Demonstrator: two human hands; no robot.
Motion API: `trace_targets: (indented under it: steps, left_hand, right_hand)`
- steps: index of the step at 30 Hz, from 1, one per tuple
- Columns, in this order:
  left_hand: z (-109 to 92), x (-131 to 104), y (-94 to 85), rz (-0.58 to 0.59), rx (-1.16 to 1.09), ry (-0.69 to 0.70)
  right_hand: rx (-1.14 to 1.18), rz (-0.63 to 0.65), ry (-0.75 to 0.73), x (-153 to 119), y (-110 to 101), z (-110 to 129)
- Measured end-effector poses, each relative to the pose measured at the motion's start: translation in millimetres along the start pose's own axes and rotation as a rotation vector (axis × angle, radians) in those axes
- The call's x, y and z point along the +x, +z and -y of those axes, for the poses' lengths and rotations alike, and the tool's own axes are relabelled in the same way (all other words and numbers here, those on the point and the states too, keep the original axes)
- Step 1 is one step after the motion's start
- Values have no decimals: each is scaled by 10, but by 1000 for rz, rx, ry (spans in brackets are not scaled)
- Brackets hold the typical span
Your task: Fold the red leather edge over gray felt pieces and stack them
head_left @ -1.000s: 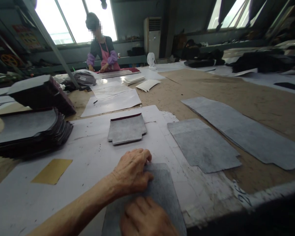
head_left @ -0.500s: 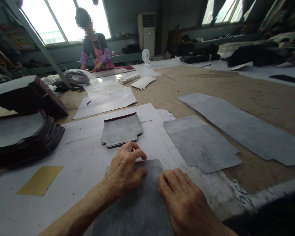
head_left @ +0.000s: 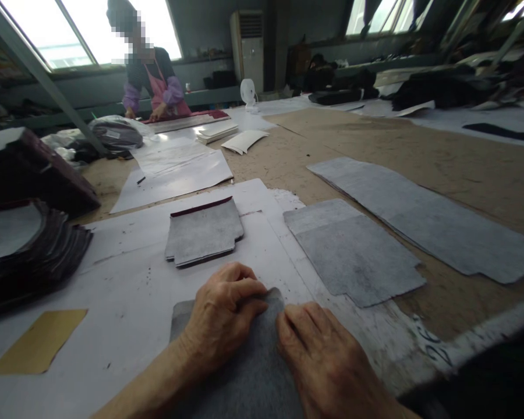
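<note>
A grey felt-like sheet (head_left: 248, 372) lies directly before me on white paper, its near end running out of view. At its far edge, my left hand (head_left: 222, 317) pinches the sheet between thumb and forefinger, close to the far right corner. My right hand (head_left: 327, 355) has its fingers curled against the right edge of the same sheet; its thumb is mostly hidden. Just beyond my hands rests a small stack of notched grey pieces (head_left: 206, 233) with a dark red strip along the far edge.
Right of my hands lie a notched grey piece (head_left: 353, 250) and longer grey pieces (head_left: 423, 215). Dark stacked pieces (head_left: 35, 250) and a tan card (head_left: 37, 342) are at left. Across the table stands a person in a pink apron (head_left: 159, 87), near a white fan (head_left: 248, 93).
My left thumb and forefinger have closed together on the sheet's far edge, where they were apart before. The view has swung slightly right. My right hand stays at the right edge.
</note>
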State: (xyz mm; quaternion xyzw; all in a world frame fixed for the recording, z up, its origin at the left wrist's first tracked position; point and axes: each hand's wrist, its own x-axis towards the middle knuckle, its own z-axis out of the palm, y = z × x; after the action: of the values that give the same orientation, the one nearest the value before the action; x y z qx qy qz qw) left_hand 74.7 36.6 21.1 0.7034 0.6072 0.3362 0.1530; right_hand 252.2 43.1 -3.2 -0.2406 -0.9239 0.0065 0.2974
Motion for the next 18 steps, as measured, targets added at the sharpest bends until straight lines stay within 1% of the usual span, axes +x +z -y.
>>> trace_targets:
  steps: [3, 7, 10, 14, 18]
  left_hand:
    - [28, -51, 16, -6, 64, 92]
    - [43, -88, 26, -49, 187, 276]
    - [44, -95, 37, -72, 229, 379]
    - [26, -99, 41, -80, 267, 459]
    - [-10, -107, 25, -49, 300, 491]
  right_hand:
    - [-29, -12, -5, -5, 1, -10]
    - [-67, -44, -15, 10, 3, -18]
    - [-74, -76, -13, 23, 8, -12]
    - [-102, -101, -15, 34, 13, -1]
    - [-122, -131, -17, 44, 27, 5]
